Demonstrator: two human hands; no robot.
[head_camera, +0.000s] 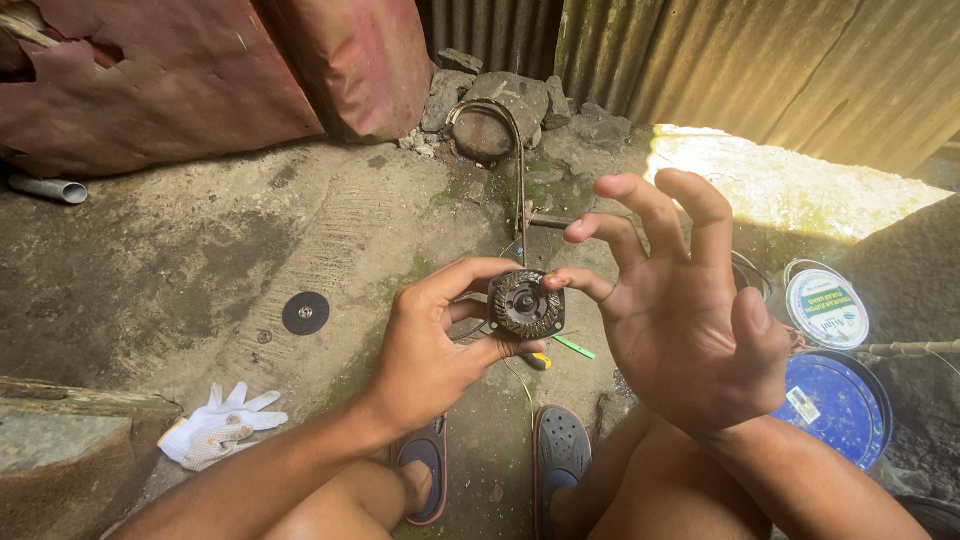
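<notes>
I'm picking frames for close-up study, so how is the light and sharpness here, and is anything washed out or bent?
Head view: mostly even shade; the left hand and the round part it holds are sharp. A sunlit patch of ground at upper right is blown out. The right hand, fingers spread, looks oversized from the wide lens, and the corrugated wall leans near the edge.
</notes>
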